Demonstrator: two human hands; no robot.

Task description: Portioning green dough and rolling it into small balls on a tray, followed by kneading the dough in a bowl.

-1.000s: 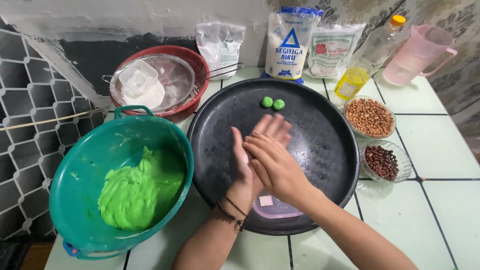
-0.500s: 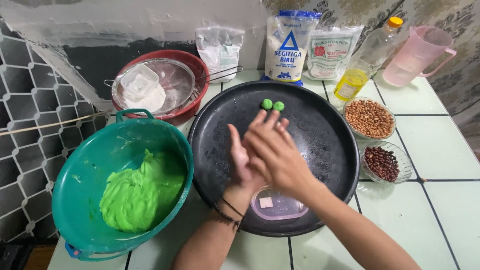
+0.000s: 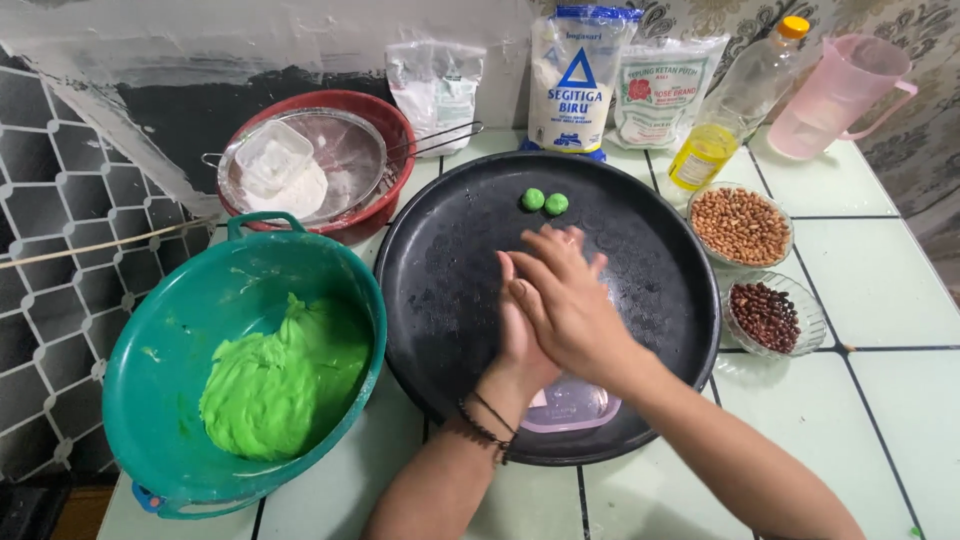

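Observation:
My left hand [image 3: 516, 350] and my right hand [image 3: 566, 298] are pressed palm to palm over the middle of a round black tray [image 3: 430, 250], the right one lying on top. Whatever sits between the palms is hidden. A dark cord bracelet circles my left wrist. Two small green dough balls [image 3: 544, 201] rest side by side at the tray's far side. A small clear plastic container [image 3: 570, 408] lies on the tray's near edge, under my wrists. To the left stands a teal basin [image 3: 190, 290] with a lump of bright green dough [image 3: 280, 385] in it.
Behind the basin is a red bowl [image 3: 385, 130] holding a wire sieve and a tub of white flour [image 3: 280, 170]. Flour bags [image 3: 580, 70], an oil bottle [image 3: 735, 100] and a pink jug [image 3: 835, 95] line the back. Bowls of peanuts [image 3: 740, 225] and dark beans [image 3: 765, 315] stand to the right.
My hands have stayed together over the tray and slid against each other, fingers shifting slightly. Nothing else has moved.

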